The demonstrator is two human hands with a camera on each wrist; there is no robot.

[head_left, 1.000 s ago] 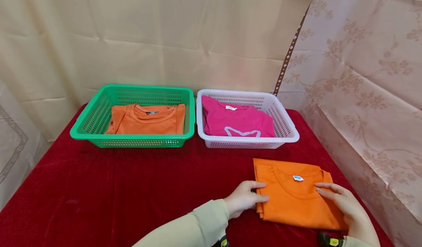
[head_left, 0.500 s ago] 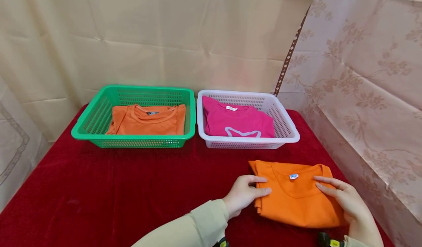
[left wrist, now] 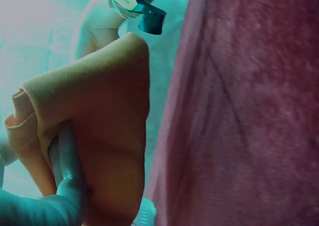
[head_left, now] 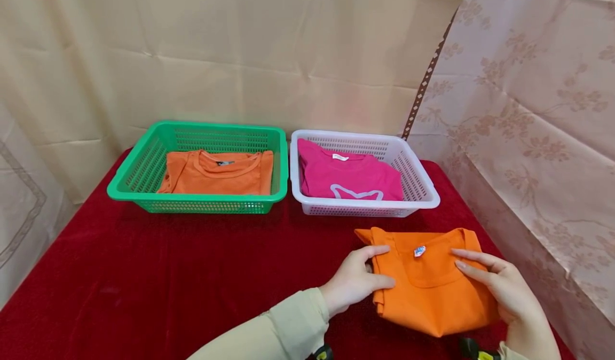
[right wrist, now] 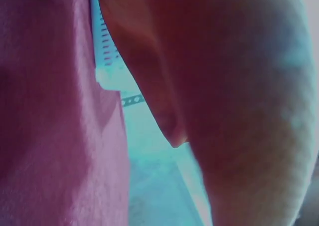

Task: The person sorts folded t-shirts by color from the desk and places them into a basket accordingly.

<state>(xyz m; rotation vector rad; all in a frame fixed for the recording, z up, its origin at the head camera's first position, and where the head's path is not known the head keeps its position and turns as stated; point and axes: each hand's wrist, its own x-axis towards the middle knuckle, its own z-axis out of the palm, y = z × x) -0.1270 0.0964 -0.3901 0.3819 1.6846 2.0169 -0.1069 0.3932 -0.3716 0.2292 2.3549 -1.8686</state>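
Observation:
A folded orange T-shirt point(head_left: 432, 304) with a small white-and-blue neck label is held between both hands at the right of the table, its front edge sagging to a point. On its left edge, my left hand point(head_left: 353, 280) pinches the folded layers, thumb on top. My right hand point(head_left: 506, 288) holds the opposite side, with two fingertips showing on the upper face. Seen from the left wrist, the T-shirt point(left wrist: 109, 101) is raised off the cloth and the left fingers point(left wrist: 70, 171) curl under it. The right wrist view is mostly dark and blurred.
A green basket point(head_left: 197, 204) at the back left contains a folded light-orange T-shirt point(head_left: 226, 181). Beside it, a white basket point(head_left: 362, 206) contains a pink T-shirt point(head_left: 351, 175). Red velvet point(head_left: 216, 274) covers the table. Curtains hang behind and on the right.
The orange T-shirt has come up from the table and shifted slightly left and away, both hands moving with it. Its front edge has begun to droop. The baskets stay put.

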